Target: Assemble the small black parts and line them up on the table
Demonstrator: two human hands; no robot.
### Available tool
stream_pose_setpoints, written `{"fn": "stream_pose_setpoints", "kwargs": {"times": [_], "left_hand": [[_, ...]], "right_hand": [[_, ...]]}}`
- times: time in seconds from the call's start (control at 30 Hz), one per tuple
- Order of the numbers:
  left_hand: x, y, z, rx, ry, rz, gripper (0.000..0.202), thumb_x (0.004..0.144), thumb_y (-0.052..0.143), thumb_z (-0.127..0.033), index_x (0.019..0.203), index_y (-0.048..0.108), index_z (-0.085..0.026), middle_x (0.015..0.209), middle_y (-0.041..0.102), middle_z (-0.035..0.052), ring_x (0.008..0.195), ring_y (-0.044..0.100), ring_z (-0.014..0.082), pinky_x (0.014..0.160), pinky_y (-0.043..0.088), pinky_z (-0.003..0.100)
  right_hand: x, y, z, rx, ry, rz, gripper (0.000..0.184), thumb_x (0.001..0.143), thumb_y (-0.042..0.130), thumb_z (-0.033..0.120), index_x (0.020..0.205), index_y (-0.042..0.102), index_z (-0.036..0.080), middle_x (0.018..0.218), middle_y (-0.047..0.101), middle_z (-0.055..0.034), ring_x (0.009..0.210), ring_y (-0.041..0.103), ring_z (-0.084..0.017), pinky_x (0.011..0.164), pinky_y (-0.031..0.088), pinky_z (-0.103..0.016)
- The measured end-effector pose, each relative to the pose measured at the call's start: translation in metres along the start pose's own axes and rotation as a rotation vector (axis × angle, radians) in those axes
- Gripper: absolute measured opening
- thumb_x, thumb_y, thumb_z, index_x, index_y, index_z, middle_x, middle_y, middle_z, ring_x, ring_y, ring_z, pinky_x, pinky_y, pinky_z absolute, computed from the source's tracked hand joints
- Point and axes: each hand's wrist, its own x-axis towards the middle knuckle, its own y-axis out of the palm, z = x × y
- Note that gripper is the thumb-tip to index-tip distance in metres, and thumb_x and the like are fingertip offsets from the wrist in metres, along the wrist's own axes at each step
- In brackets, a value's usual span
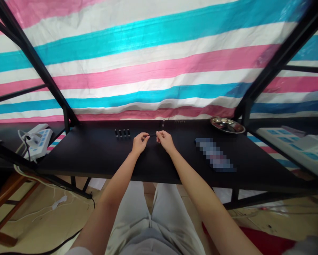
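My left hand (140, 142) and my right hand (164, 140) meet over the middle of a black table (95, 156). Both are closed in a pinch on the two ends of a thin dark rod-like piece (153, 135) held level between them. It is too small to name. A short row of several small black upright pieces (122, 133) stands on the table just left of my left hand. More tiny pieces (179, 121) lie near the back edge.
A round metal dish (227, 124) sits at the back right. A blurred flat object (215, 158) lies right of my hands. White power strips (38, 140) rest at the left, light panels (297, 145) at the right. Black frame bars and a striped tarp stand behind.
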Motion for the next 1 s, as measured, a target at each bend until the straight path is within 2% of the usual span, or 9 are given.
{"fn": "stream_pose_setpoints", "kwargs": {"times": [0.23,0.37,0.47,0.57,0.8,1.0], "left_hand": [[-0.002,0.0,0.0,0.034,0.032,0.037,0.023,0.079,0.053,-0.036,0.083,0.063,-0.016,0.071,0.063,0.0013,0.059,0.052,0.0087,0.059,0.041,0.021],[-0.004,0.001,-0.004,0.072,0.039,0.054,0.029,0.082,0.048,-0.04,0.078,0.062,-0.016,0.066,0.061,0.0007,0.059,0.052,0.0091,0.06,0.041,0.021],[-0.003,0.0,-0.01,0.118,0.043,0.057,0.032,0.083,0.044,-0.042,0.076,0.061,-0.016,0.064,0.059,0.0006,0.058,0.051,0.0094,0.06,0.041,0.021],[0.001,-0.004,-0.021,0.198,0.108,0.094,0.034,0.085,0.04,-0.041,0.075,0.061,-0.016,0.067,0.06,0.0011,0.06,0.051,0.0095,0.061,0.04,0.021],[0.017,-0.027,-0.048,0.45,0.275,0.424,0.023,0.082,0.048,-0.035,0.081,0.062,-0.017,0.075,0.063,0.0015,0.065,0.055,0.0116,0.063,0.04,0.023],[0.036,-0.04,-0.068,0.639,0.408,0.522,0.022,0.084,0.047,-0.033,0.085,0.062,-0.016,0.084,0.064,0.004,0.077,0.058,0.015,0.067,0.041,0.024]], "right_hand": [[-0.007,-0.003,0.004,-0.373,-0.085,-0.045,0.046,0.081,0.033,0.06,0.058,0.042,0.021,0.05,0.047,0.0018,0.049,0.041,-0.011,0.053,0.034,-0.024],[-0.008,-0.003,0.005,-0.433,-0.104,-0.054,0.048,0.083,0.029,0.059,0.055,0.038,0.021,0.049,0.046,0.0011,0.048,0.04,-0.011,0.052,0.032,-0.024],[-0.007,-0.002,0.005,-0.388,-0.1,-0.071,0.051,0.083,0.028,0.06,0.052,0.037,0.021,0.047,0.044,0.0013,0.048,0.04,-0.011,0.053,0.031,-0.025],[-0.005,-0.002,0.004,-0.267,-0.055,-0.1,0.053,0.081,0.029,0.062,0.049,0.037,0.021,0.045,0.043,0.0015,0.047,0.04,-0.011,0.053,0.032,-0.025],[0.003,-0.001,-0.007,-0.054,0.057,-0.124,0.053,0.076,0.036,0.066,0.046,0.037,0.022,0.039,0.04,0.0014,0.041,0.038,-0.011,0.046,0.032,-0.026],[0.004,0.003,-0.006,0.082,0.139,-0.064,0.052,0.073,0.042,0.066,0.046,0.035,0.022,0.036,0.037,0.0027,0.036,0.032,-0.01,0.04,0.026,-0.025]]}}
